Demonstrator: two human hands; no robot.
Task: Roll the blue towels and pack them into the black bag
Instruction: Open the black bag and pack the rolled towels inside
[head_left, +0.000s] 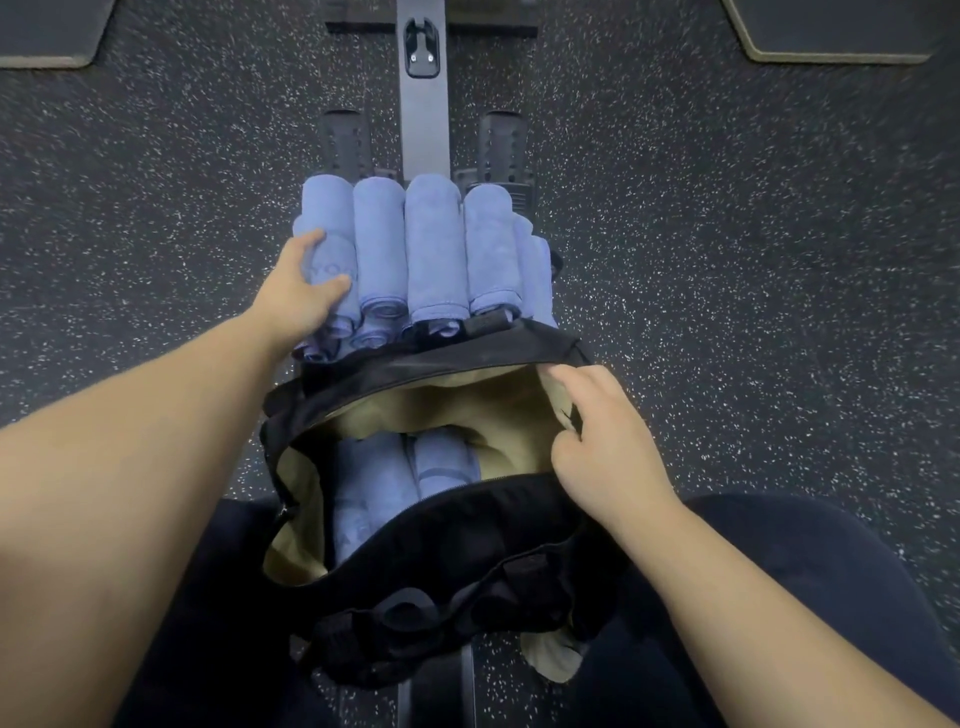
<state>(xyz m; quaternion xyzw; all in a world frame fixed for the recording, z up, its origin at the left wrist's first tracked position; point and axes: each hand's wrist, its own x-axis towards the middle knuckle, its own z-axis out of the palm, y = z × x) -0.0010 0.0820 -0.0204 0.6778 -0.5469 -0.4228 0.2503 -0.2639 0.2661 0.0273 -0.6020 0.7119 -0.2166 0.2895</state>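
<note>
Blue towels (426, 249), rolled, stacked just beyond black bag (441, 551); two rolls already inside. Leftmost roll (332, 244) is clasped by left hand (301, 291). Bag rim is pinched open by right hand (597, 436). Roll is best lifted tight, laid lengthwise beside packed ones.

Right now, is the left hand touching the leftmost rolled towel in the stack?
Touching. The head view shows the left hand gripping the leftmost rolled blue towel, thumb and fingers wrapped on its surface with no gap.
</note>
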